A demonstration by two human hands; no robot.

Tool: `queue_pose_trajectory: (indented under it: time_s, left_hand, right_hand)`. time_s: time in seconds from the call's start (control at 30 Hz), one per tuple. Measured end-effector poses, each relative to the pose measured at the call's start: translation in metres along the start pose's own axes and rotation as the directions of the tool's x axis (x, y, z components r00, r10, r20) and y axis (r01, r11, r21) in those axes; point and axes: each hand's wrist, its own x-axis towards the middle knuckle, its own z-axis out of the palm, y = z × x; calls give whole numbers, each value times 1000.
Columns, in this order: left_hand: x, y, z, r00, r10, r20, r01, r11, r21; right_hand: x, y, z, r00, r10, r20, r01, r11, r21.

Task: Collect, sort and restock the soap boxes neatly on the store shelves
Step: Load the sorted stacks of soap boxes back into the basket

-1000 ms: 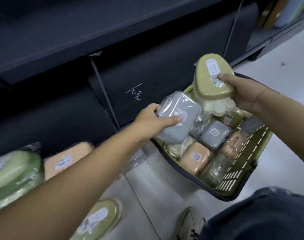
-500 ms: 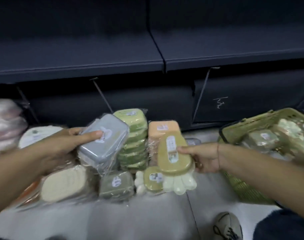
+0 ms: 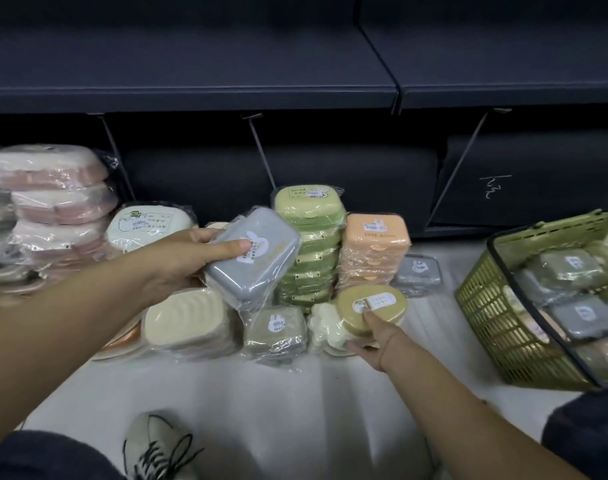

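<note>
My left hand grips a grey wrapped soap box in the air, tilted, above a cream box and an olive-grey box. My right hand holds a mustard oval soap box with a cream paw-shaped base, low over the floor in front of the sorted stacks. Behind stand a green stack and an orange stack. A lone grey box lies right of the orange stack.
Pink and white stacks and a white box sit at the left. A green basket with several wrapped boxes stands at the right. Dark shelves run across the back. My shoe rests on the pale floor.
Both hands have carried their boxes from the basket over to the floor stacks. The mustard box has dropped lower and turned flat onto the floor spot; the grey box still hangs above the piles.
</note>
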Motion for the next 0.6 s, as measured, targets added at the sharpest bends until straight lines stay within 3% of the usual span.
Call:
queue_pose_trajectory:
  time_s: [0.13,0.43,0.5,0.6]
  left_hand:
    - [6,-1,4,1000,-29,2,29,1000,1]
    - [16,-9,19,996,-95,-3,95,994,54]
    - [17,-13,23,995,-100,25,97,990,98]
    - [17,-20,35,991,-103,89,90,985,145]
  right_hand:
    - [0,-7,22,993,94,69,-98,993,59]
    - [8,0,8,985,90,148,-79,994,-79]
    - [-5,3,2,982,59,180,-35,991,-130]
    - [-28,6,-2,955,-100,279,147,977,-155]
